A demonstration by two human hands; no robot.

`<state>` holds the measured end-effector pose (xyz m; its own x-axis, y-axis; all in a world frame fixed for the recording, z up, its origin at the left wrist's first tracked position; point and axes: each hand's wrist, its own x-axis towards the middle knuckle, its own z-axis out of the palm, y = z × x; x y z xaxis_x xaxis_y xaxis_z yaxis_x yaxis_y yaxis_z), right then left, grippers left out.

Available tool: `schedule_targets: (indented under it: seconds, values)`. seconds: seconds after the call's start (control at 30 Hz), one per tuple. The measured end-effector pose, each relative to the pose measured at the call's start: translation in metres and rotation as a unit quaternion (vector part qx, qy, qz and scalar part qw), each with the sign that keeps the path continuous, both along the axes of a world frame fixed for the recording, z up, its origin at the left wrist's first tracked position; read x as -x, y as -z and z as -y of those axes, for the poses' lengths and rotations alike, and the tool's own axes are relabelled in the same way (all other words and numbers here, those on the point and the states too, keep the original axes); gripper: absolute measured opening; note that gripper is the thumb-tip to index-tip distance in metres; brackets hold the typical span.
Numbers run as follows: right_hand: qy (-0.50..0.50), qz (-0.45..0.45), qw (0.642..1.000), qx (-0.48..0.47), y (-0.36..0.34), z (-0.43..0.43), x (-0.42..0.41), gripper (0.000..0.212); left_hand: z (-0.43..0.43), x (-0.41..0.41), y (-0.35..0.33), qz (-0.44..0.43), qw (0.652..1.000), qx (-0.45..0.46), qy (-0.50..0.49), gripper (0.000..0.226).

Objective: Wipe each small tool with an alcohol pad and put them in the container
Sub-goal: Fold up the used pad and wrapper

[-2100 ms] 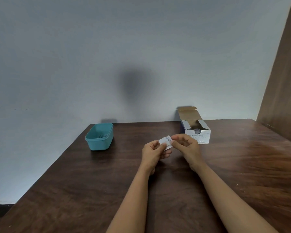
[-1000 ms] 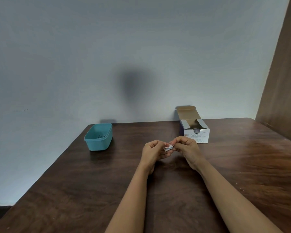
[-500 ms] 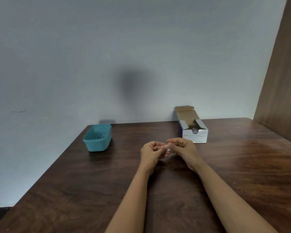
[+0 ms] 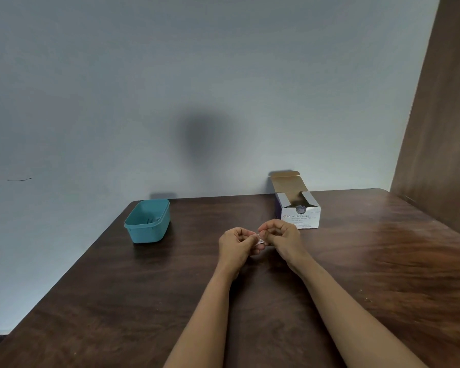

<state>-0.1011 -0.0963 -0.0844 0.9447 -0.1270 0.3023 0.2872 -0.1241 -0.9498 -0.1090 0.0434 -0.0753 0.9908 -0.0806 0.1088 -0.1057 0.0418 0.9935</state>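
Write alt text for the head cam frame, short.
Two bare hands meet over a dark wooden table, the left hand and right hand pinching a small white alcohol pad packet between them. A teal container sits to the left, and an open box of alcohol swabs stands behind the hands near a pale wall.

Bare table [image 4: 250, 314] between container [image 4: 147, 221] and swab box [image 4: 299, 211]

Both hands, left hand [image 4: 237, 244] and right hand [image 4: 282, 236], pinch a small white packet [image 4: 259, 239] above the bench [image 4: 117, 301]; teal container [image 4: 147, 221] at ten o'clock, swab box [image 4: 299, 212] at one.
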Motion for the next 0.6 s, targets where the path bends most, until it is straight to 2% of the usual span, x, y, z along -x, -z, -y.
schedule_targets:
  seconds: [0.23, 0.33, 0.4, 0.53, 0.6]
  values:
    - [-0.001, -0.009, 0.999, -0.054, -0.004, -0.002, 0.005, 0.014, 0.000, 0.007, -0.003, 0.005, 1.000, 0.017, 0.003, 0.002]
    - [-0.012, -0.011, 0.999, -0.049, -0.004, -0.001, 0.007, 0.009, -0.001, 0.011, -0.005, -0.003, 1.000, 0.018, 0.000, 0.002]
    - [-0.006, -0.016, 0.999, -0.047, -0.005, -0.002, 0.009, 0.014, -0.001, 0.015, -0.008, -0.011, 1.000, 0.023, -0.005, 0.003]
    - [0.020, -0.039, 0.986, -0.160, -0.007, -0.001, 0.014, 0.024, 0.000, 0.026, -0.014, -0.030, 0.997, 0.067, -0.014, 0.007]
    - [0.016, -0.052, 0.982, -0.182, -0.007, 0.001, 0.021, 0.024, 0.000, 0.033, -0.016, -0.041, 0.996, 0.081, -0.010, 0.005]
